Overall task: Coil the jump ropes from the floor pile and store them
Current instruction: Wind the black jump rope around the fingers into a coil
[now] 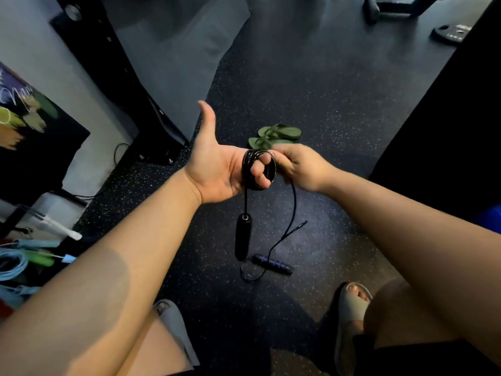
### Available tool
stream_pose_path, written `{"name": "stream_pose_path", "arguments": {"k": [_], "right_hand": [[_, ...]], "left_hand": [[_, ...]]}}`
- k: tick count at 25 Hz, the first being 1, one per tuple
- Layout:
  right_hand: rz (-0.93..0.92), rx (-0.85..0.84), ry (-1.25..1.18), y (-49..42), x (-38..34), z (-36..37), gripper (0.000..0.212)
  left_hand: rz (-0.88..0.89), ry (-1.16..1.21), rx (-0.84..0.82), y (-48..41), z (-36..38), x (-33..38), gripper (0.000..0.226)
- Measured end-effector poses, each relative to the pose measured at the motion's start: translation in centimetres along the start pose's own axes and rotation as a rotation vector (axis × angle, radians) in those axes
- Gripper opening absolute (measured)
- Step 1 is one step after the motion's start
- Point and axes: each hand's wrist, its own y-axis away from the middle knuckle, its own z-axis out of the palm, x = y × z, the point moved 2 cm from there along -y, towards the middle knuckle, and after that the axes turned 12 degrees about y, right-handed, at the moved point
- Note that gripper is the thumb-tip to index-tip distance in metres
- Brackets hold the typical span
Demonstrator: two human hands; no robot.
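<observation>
Centre frame. Left hand (217,169): thumb up, palm bare, fingers curled through several loops of the black jump rope (245,169), so the grip is closed on the coil. Right hand (295,165): grip pinched tight on the coil's right edge. One handle (242,240) hangs free below the left hand. Second handle (272,264), purple-banded, lies on the floor (325,104), lower centre. Green sandals (276,135) beyond the hands.

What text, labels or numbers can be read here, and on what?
Nothing is readable.
Weight plate: pale lettering, too blurred to read.
Painted panel: pale cursive scrawl, illegible.
Jump rope: no text shows on its handles.
</observation>
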Motion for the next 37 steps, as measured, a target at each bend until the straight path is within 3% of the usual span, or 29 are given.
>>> {"name": "stream_pose_path", "arguments": {"k": [3,5,11,14,17,20,23,26,31,37], "right_hand": [[0.129,-0.138,-0.187,0.2,0.2,1.9,0.039],[0.184,-0.204,-0.179,0.3,0.6,2.6,0.038],[0.156,-0.427,0.101,0.7,0.3,3.3,0.024],[0.049,-0.433,0.242,0.9,-1.6,3.0,0.023],[-0.083,-0.313,0.419,0.6,-3.2,2.6,0.030],[-0.187,-0.160,0.564,0.4,-4.0,2.0,0.029],[-0.291,-0.028,0.583,0.6,-4.6,1.2,0.021],[-0.272,0.045,0.525,0.4,-4.4,-0.2,0.019],[-0.220,0.095,0.192,-0.5,-2.2,-1.6,0.029],[0.008,0.036,0.036,-0.3,0.2,-0.7,0.034]], "left_hand": [[0.140,0.175,0.014,0.3,-0.2,0.3,0.128],[0.255,0.266,0.040,0.4,-0.3,0.7,0.125],[0.566,0.424,0.068,0.7,-1.1,2.1,0.121],[0.618,0.364,0.211,0.1,-1.5,2.0,0.121],[0.525,0.127,0.417,-0.9,-2.5,1.3,0.124],[0.307,-0.146,0.499,-1.5,-3.2,0.5,0.133],[0.067,-0.318,0.373,-1.3,-2.5,-0.1,0.139],[-0.120,-0.502,0.230,-1.0,-1.7,-0.7,0.141],[-0.164,-0.339,0.130,-0.7,-0.5,-0.5,0.132],[-0.052,-0.154,0.056,-0.2,-0.2,0.2,0.128]]}}
